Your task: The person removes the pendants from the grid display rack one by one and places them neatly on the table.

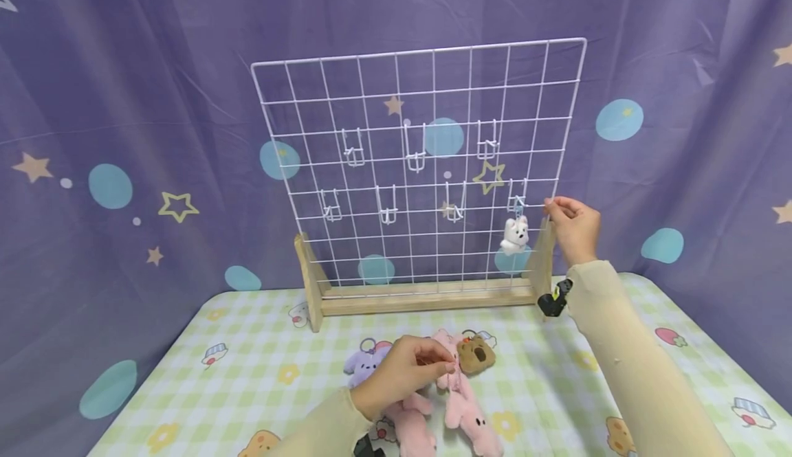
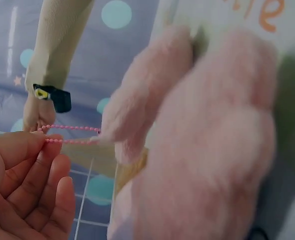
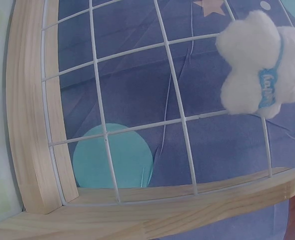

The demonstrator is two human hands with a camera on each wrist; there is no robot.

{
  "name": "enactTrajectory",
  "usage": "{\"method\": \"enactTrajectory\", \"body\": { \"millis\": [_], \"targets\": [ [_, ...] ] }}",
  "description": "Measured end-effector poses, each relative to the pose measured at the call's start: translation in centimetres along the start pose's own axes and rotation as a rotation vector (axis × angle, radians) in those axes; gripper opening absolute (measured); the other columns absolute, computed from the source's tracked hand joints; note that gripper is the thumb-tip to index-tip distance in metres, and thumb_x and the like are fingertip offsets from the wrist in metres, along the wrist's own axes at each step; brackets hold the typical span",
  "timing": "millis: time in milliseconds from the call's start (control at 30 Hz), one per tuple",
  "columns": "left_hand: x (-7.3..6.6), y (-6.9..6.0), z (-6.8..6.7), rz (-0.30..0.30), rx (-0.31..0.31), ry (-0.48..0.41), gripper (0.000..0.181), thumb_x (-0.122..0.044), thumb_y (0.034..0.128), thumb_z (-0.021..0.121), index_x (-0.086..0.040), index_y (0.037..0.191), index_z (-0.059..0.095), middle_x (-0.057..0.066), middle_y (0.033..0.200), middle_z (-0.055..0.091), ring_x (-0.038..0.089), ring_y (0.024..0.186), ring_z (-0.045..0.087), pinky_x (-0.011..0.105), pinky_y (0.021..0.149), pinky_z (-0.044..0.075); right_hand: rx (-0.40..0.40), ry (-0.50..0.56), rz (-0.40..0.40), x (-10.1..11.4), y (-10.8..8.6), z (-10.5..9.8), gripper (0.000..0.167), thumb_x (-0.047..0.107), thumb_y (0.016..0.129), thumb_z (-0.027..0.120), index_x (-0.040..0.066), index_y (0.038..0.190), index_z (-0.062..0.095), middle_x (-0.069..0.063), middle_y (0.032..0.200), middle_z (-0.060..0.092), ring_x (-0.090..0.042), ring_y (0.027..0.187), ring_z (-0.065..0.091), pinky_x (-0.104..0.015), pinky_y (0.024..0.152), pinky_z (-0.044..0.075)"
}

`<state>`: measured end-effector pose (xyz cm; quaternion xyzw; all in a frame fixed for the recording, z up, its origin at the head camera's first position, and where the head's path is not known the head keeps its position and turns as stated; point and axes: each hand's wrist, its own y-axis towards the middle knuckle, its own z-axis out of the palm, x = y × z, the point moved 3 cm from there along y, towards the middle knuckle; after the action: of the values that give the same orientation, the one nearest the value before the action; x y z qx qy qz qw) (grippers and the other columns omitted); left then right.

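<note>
My left hand (image 1: 402,373) is above the tablecloth, pinching a pink bead chain (image 2: 72,127) between thumb and fingertips. The chain is looped to a pink plush keychain (image 2: 132,107); a second pink plush (image 2: 212,135) fills the middle of the left wrist view. At the right side of a white wire grid rack (image 1: 433,91), my right hand (image 1: 574,227) grips the edge wire with thumb and finger. Just left of that hand, a white plush dog (image 1: 515,235) with a blue collar hangs from a lower hook. In the right wrist view only part of the right hand shows.
Several other white hooks (image 1: 416,161) sit on the grid in two rows. A wooden base (image 1: 427,300) holds the grid up near the back of the table. A purple plush (image 1: 361,364) and a brown plush (image 1: 476,355) lie near the left hand. Behind hangs a purple curtain (image 1: 155,72).
</note>
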<state>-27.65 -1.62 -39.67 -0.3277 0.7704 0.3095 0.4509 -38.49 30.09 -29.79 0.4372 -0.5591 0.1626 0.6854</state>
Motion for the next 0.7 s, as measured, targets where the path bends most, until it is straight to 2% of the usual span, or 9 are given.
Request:
{"method": "enactTrajectory", "body": {
  "millis": [100,267,400,533,633,700],
  "targets": [
    [0.6,-0.1,-0.4,-0.008,-0.007,0.006,0.009,-0.009,0.0864,0.066,-0.003,0.091,0.071,0.012,0.082,0.069,0.003,0.063,0.055,0.016,0.057,0.045,0.000,0.008,0.003,0.1,-0.1,0.0,0.027,0.021,0.088,0.068,-0.003,0.099,0.067,0.028,0.062,0.059,0.001,0.068,0.061,-0.009,0.060,0.045],
    [1.2,-0.4,-0.5,-0.057,-0.003,0.023,0.008,-0.004,0.0854,0.066,-0.001,0.090,0.071,0.014,0.082,0.068,0.002,0.063,0.053,0.015,0.057,0.044,0.013,0.021,0.020,0.2,-0.2,0.0,0.027,0.020,0.088,0.067,-0.004,0.100,0.066,0.027,0.063,0.059,0.002,0.068,0.061,-0.009,0.060,0.045],
    [-0.1,-0.7,-0.6,-0.060,-0.001,0.028,0.008,0.001,0.0843,0.064,0.004,0.089,0.069,0.021,0.081,0.067,0.002,0.062,0.053,0.015,0.057,0.043,0.012,0.018,0.022,0.2,-0.2,-0.2,0.027,0.021,0.088,0.067,-0.003,0.100,0.066,0.027,0.063,0.059,0.000,0.070,0.062,-0.009,0.061,0.045],
    [-1.8,-1.0,-1.0,-0.034,-0.006,0.012,0.010,0.003,0.0839,0.062,0.008,0.090,0.067,0.023,0.080,0.066,0.003,0.062,0.052,0.015,0.057,0.043,0.006,0.007,0.021,0.2,-0.2,-0.2,0.027,0.023,0.088,0.067,-0.001,0.098,0.067,0.027,0.064,0.059,-0.001,0.071,0.061,-0.010,0.061,0.044],
    [-1.9,-0.7,-1.3,-0.030,-0.027,0.043,0.010,0.001,0.0847,0.063,0.008,0.090,0.068,0.021,0.081,0.066,0.004,0.063,0.054,0.017,0.058,0.045,0.006,0.008,0.017,0.2,-0.2,-0.1,0.027,0.024,0.088,0.067,-0.001,0.098,0.067,0.027,0.064,0.059,-0.001,0.071,0.062,-0.010,0.061,0.044],
    [-1.3,-0.2,-1.4,-0.032,-0.042,0.071,0.011,-0.002,0.0857,0.063,0.005,0.091,0.069,0.017,0.081,0.068,0.004,0.065,0.054,0.018,0.060,0.046,0.006,0.009,0.013,0.3,-0.2,0.0,0.028,0.023,0.088,0.067,-0.003,0.099,0.066,0.027,0.063,0.059,-0.001,0.071,0.062,-0.010,0.060,0.044]
  ]
}}
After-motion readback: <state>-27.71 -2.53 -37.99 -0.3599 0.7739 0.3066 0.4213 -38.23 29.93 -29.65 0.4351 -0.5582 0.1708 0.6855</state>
